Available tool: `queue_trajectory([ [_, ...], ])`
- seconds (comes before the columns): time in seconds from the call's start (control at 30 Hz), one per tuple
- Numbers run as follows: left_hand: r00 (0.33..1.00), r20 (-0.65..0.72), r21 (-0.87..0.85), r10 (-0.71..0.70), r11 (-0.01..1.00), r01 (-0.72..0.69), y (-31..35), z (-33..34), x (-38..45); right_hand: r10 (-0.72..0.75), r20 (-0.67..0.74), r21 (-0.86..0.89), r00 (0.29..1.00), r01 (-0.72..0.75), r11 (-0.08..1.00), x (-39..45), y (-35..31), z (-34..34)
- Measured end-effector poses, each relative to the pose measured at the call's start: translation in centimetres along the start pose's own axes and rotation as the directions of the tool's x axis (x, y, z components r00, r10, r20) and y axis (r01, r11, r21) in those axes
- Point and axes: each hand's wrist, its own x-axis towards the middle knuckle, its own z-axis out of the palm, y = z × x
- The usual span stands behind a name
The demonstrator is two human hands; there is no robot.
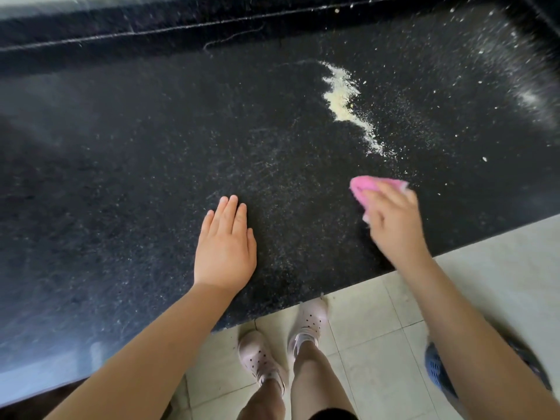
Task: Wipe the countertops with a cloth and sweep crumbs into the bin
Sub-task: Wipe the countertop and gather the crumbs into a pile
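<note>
Cloth (372,186), pink, sits under our right hand (394,222), fingers curled round it, near the tabletop (121,147) edge, just short of the crumb ridge (342,95). Our left hand (225,250) lies flat, fingers straight, apparently bracing us.

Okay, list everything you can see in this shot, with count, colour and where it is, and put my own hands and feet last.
countertop: one, black speckled, fills most of the view
crumb pile: one, pale yellow, swept into a ridge at upper right of the countertop
loose crumbs: many, white, scattered over the right and far side
cloth: one, pink, near the front right edge, below the pile
floor tiles: several, off-white, in front of the countertop
blue shoe: one, on the floor at lower right, partly hidden by the right arm
left hand: flat, palm down on the countertop
right hand: grips the cloth
feet: two, in pale pink perforated clogs, on the tiles
</note>
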Motion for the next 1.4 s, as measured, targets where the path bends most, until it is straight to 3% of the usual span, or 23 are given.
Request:
queue_trajectory([
  [0.1,1.0,0.005,0.022,0.0,1.0,0.0,0.0,-0.1,0.0,0.108,-0.089,0.011,0.99,-0.107,0.994,2.3,0.3,-1.3],
  [0.17,1.0,0.0,0.043,-0.003,0.999,0.003,0.1,-0.1,0.2,0.021,-0.152,0.007,0.988,-0.021,1.0,3.2,-1.4,-0.6],
  [0.3,1.0,0.011,0.084,-0.007,0.996,0.006,0.1,-0.3,0.2,-0.192,-0.072,-0.04,0.979,0.189,0.981,4.0,-5.2,2.7],
  [0.4,1.0,0.026,0.09,-0.002,0.996,0.0,0.1,-0.4,0.1,-0.233,0.061,-0.08,0.971,0.238,0.968,4.6,-4.5,4.1],
  [0.5,0.999,0.039,0.105,-0.001,0.994,-0.003,0.1,-0.6,0.4,-0.076,0.066,-0.127,0.995,0.084,0.988,6.1,-0.3,3.6],
  [0.6,0.999,0.027,0.066,-0.028,0.997,0.026,0.5,-1.2,1.0,0.03,-0.05,-0.087,0.998,-0.034,0.996,7.0,2.1,0.7],
  [0.7,0.998,-0.03,-0.014,-0.056,0.998,0.056,1.6,-1.4,2.9,-0.169,-0.124,0.028,0.978,0.174,0.984,5.8,0.6,-0.6],
  [0.83,0.993,-0.075,-0.096,-0.087,0.992,0.08,4.0,-0.8,5.9,-0.335,0.055,0.013,0.941,0.334,0.942,0.9,0.2,0.1],
  [1.03,0.99,-0.089,-0.144,-0.107,0.985,0.094,7.2,0.4,10.7,-0.253,0.048,0.028,0.966,0.252,0.967,3.2,8.9,-1.3],
  [1.2,0.983,-0.061,-0.154,-0.174,0.975,0.163,10.4,1.0,14.9,-0.133,-0.052,0.034,0.99,0.135,0.99,8.6,12.3,-1.8],
  [1.27,0.977,-0.046,-0.139,-0.206,0.97,0.198,11.0,1.5,16.1,-0.214,-0.063,0.057,0.975,0.218,0.974,8.2,11.2,-2.3],
  [1.4,0.979,0.014,-0.079,-0.203,0.976,0.204,11.2,2.2,16.5,-0.432,0.066,0.129,0.899,0.422,0.897,2.8,8.8,-2.4],
])
